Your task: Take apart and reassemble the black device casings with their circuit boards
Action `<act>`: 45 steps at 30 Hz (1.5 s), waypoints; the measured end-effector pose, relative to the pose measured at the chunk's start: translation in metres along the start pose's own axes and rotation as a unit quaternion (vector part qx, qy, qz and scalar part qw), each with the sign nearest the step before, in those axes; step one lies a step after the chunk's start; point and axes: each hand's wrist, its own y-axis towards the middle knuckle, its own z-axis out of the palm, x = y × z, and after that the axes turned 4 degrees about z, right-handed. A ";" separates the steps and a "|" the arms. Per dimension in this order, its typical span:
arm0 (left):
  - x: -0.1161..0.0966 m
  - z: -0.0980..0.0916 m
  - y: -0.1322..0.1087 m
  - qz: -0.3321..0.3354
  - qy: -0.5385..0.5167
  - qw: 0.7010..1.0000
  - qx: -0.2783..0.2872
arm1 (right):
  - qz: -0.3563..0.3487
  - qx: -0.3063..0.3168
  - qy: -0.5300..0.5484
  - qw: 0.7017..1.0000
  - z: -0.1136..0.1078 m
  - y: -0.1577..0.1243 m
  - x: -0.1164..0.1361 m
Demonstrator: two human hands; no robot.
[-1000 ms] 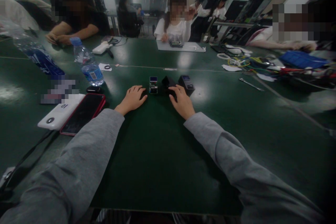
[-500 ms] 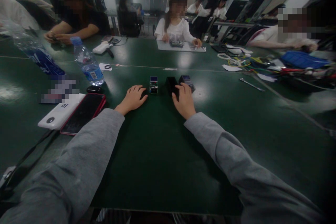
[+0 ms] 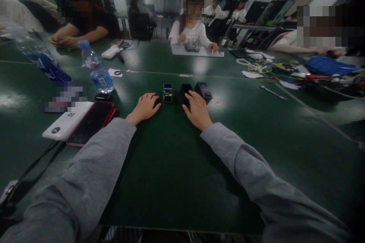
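Observation:
My left hand (image 3: 145, 107) rests on the green table (image 3: 168, 167) with its fingers spread and nothing in it. Just right of its fingertips stands a small circuit board module (image 3: 167, 92) with a dark screen on top. My right hand (image 3: 197, 111) is open, its fingers at the near side of a black open box (image 3: 186, 90); whether they touch it I cannot tell. Close against that box on the right is a second dark casing (image 3: 203, 90) with a window and cut-outs, its near edge partly behind my fingers.
At left are a water bottle (image 3: 98, 72), a larger bottle (image 3: 47, 62), a white power bank (image 3: 61, 126) and a red-edged phone (image 3: 91, 123). A wrench (image 3: 273, 93) and tangled cables (image 3: 273, 66) lie at right. Other people sit across the table.
My right hand has shifted slightly left, its fingers swinging from the second casing toward the black box. My left hand has stayed put.

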 end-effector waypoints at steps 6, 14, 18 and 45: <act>0.003 0.004 0.001 0.000 0.001 1.000 -0.004 | -0.005 0.006 -0.005 1.000 0.004 0.001 -0.006; -0.003 -0.001 0.000 -0.001 0.015 1.000 -0.003 | -0.012 -0.039 -0.025 0.999 -0.003 0.001 0.003; -0.004 -0.001 0.000 0.000 0.013 1.000 -0.010 | -0.027 -0.042 -0.026 0.998 -0.001 0.006 0.024; -0.002 0.000 -0.001 0.001 0.015 1.000 -0.008 | -0.128 0.064 -0.075 0.987 -0.126 -0.166 -0.050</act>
